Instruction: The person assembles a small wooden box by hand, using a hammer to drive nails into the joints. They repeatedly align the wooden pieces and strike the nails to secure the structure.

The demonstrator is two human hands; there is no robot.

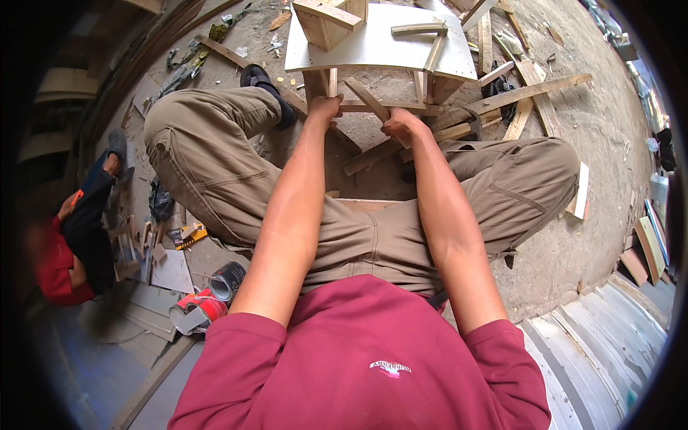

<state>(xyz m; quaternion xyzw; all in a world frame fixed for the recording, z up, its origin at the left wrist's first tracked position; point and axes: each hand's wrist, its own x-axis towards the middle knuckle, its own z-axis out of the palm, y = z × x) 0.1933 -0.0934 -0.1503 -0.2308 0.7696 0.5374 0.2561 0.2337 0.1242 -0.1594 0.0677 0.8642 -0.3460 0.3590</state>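
Observation:
In front of me stands a small wooden frame with a white top. My left hand is closed around its near upright wooden leg, low under the white top. My right hand is closed on a short wooden strip, which tilts up and to the left. Behind the strip runs a wooden crosspiece of the frame. My fingertips are partly hidden by the backs of my hands. To the right of my right hand, a dark-headed tool that looks like a hammer lies among wood pieces.
A wooden box-like piece and loose strips rest on the white top. Long wood offcuts litter the floor on the right. Paint cans stand at my left. Another person in red sits farther left.

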